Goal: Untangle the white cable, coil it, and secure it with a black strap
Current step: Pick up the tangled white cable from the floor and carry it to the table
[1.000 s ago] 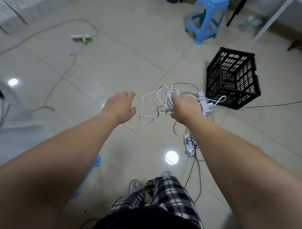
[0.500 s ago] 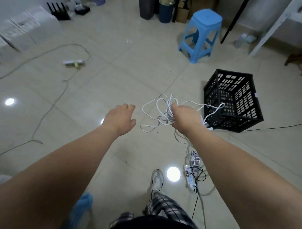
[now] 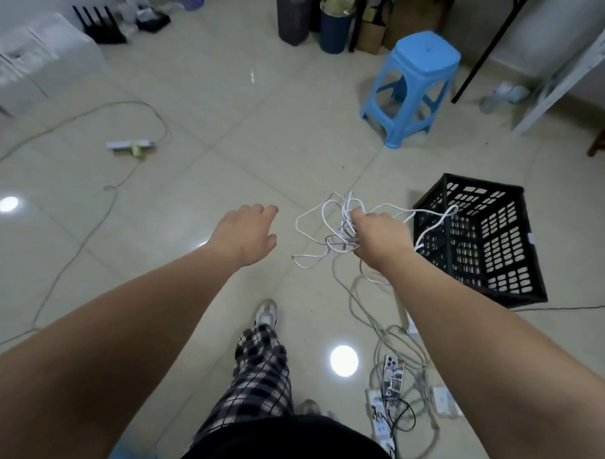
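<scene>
1. The right hand (image 3: 379, 237) is clutching a tangled bundle of thin white cable (image 3: 324, 213), its fingers curled round the knot of loops, and is holding it in the air above the glossy beige tiled floor (image 3: 192, 191).
2. Loose white loops are sticking out to the left of the fist and above it. One strand is arching rightward in front of the black plastic lattice crate (image 3: 492, 243), and another length is trailing down under the wrist toward the floor.
3. The left hand (image 3: 246, 232) is hovering near the bundle on its left, apart from it, back upward, with relaxed fingers that are grasping nothing.
4. The crate is sitting on the floor just right of the right hand.
5. Under the right forearm, grey cords and a white socket strip (image 3: 383, 428) are lying in a heap on the tiles.
6. A light blue plastic stool (image 3: 416, 85) is standing farther off, beyond the crate.
7. A long grey cord (image 3: 88, 235) is lying across the tiles at left, well apart from both hands.
8. A leg in black-and-white plaid trousers (image 3: 262, 372) is showing at bottom centre.
</scene>
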Motion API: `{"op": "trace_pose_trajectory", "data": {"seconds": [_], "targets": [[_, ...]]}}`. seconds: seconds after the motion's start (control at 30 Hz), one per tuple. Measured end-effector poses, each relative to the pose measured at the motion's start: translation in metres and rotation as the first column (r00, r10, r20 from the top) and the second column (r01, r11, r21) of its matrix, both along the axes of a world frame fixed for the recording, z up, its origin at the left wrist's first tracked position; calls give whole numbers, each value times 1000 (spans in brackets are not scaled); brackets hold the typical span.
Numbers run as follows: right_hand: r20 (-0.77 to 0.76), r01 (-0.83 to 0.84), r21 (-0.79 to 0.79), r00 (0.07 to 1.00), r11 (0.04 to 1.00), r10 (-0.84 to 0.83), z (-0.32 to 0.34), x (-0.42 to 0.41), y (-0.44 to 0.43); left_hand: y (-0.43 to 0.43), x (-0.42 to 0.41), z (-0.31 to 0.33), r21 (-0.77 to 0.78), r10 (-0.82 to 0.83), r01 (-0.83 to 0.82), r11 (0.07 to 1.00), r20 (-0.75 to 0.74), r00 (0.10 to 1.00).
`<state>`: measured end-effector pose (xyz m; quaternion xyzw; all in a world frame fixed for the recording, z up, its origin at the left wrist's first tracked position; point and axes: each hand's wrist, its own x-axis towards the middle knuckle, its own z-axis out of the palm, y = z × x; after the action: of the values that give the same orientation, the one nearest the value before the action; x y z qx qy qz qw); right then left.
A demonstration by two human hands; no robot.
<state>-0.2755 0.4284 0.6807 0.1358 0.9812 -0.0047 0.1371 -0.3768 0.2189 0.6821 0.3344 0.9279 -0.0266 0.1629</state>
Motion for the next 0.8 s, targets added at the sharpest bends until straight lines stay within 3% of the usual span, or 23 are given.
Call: {"op": "trace_pose_trajectory", "data": {"seconds": [0.43, 0.8], "targets": [[-10, 167, -78, 986, 983, -168, 2, -221, 66, 73, -230, -5, -48, -77, 78, 996, 27, 997], [1, 181, -46, 983, 982, -181, 8, -371, 203, 209, -391, -13, -50, -67, 70, 996, 61, 996]]}}
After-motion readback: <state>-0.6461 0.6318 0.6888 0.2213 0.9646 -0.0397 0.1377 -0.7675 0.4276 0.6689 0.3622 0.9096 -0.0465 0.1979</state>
